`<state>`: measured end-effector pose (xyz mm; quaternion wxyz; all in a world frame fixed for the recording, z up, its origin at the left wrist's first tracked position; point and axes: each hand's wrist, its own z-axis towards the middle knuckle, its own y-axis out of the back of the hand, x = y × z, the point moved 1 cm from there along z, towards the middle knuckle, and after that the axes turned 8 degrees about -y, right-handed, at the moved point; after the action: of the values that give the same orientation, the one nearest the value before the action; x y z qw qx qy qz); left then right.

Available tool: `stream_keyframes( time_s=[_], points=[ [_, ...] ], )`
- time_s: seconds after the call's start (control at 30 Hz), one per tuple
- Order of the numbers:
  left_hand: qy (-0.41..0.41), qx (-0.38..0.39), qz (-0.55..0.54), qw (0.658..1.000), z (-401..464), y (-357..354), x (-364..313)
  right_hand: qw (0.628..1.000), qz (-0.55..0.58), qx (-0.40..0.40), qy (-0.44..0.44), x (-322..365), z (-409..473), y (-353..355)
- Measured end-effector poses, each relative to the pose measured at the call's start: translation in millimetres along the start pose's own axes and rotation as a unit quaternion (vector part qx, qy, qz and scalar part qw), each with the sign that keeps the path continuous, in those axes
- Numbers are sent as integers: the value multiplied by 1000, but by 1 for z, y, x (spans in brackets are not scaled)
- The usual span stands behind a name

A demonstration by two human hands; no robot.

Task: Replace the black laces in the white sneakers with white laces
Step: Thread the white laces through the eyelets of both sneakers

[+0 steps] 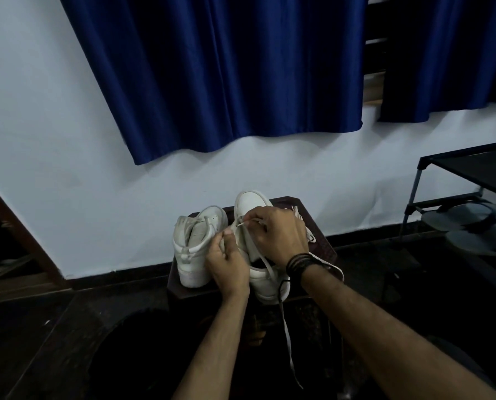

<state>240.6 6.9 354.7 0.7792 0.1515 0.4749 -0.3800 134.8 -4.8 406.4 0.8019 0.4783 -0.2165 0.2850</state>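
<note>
Two white sneakers stand on a small dark stool (pixel 326 246), heels toward me. The left sneaker (pixel 193 249) has bare eyelets and no lace. Both hands are over the right sneaker (pixel 265 281). My right hand (pixel 278 235) pinches a white lace (pixel 287 339) near the upper eyelets. That lace runs back over the heel and hangs down past the stool's front edge. My left hand (pixel 226 264) grips the shoe's left side, thumb up by the eyelets. A short black lace end (pixel 284 282) shows at the heel, under my right wrist.
More white lace (pixel 310 235) lies on the stool behind my right hand. A dark shoe rack (pixel 469 180) with grey sandals (pixel 472 223) stands at the right. A white wall and blue curtains (pixel 226 76) are behind the stool. The floor is dark.
</note>
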Motion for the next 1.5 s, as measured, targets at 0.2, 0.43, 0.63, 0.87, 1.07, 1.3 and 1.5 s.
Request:
stream_keyframes(
  time_s=[0.2, 0.43, 0.63, 0.87, 1.07, 1.3, 1.5],
  points=[
    [-22, 9, -3, 1000, -3, 1, 3, 999, -35, 2, 8, 2, -3, -1],
    [-33, 13, -12, 999, -5, 0, 2, 1000, -27, -1, 12, 3, -4, -2],
    [-47, 12, -14, 999, -6, 2, -2, 1000, -28, 4, 9, 6, -6, -1],
    [-74, 20, -4, 997, -8, 5, -5, 999, -32, 18, -12, 9, -8, 3],
    [-85, 33, 4, 996, -9, 6, -2, 999, -36, 13, -1, 8, -8, -2],
    [46, 83, -35, 995, 3, 1, -7, 997, -72, 34, 5, 8, 1, -3],
    [200, 88, -95, 971, 22, -4, -10, 995, -90, 48, -16, 5, 13, -9]
  ],
)
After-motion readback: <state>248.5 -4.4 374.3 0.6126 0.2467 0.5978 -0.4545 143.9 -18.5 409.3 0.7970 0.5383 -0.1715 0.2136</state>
